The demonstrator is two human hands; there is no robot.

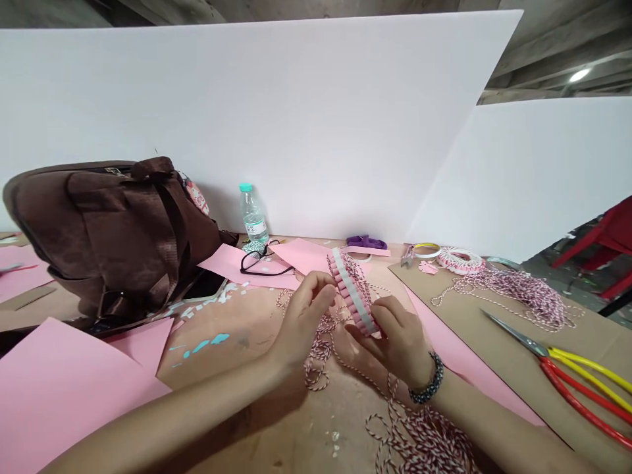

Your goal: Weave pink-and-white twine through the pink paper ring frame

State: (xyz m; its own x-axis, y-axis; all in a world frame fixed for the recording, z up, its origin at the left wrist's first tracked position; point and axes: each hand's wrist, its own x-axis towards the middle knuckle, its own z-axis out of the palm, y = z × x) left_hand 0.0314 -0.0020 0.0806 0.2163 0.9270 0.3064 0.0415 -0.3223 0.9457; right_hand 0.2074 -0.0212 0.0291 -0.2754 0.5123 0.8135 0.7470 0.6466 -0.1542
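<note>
My right hand (399, 337) is closed on the lower end of a pink notched paper ring (354, 297), which is tilted on edge. A pale strip runs around the ring's side, and red-and-white twisted cord crosses its far face. Just left of the ring is my left hand (305, 315), with thumb and forefinger brought together; whatever sits between them is too small to make out. Loose twisted cord (318, 359) trails on the table below both hands. A larger heap of the same cord (427, 442) lies by my right forearm.
Scissors with red and yellow handles (546, 355) rest on brown cardboard (474, 349) at right, near another corded ring (460, 261) and a cord pile (530, 296). Pink sheets (64, 401), a brown bag (113, 230), glasses (266, 262) and a bottle (253, 217) occupy the left and back.
</note>
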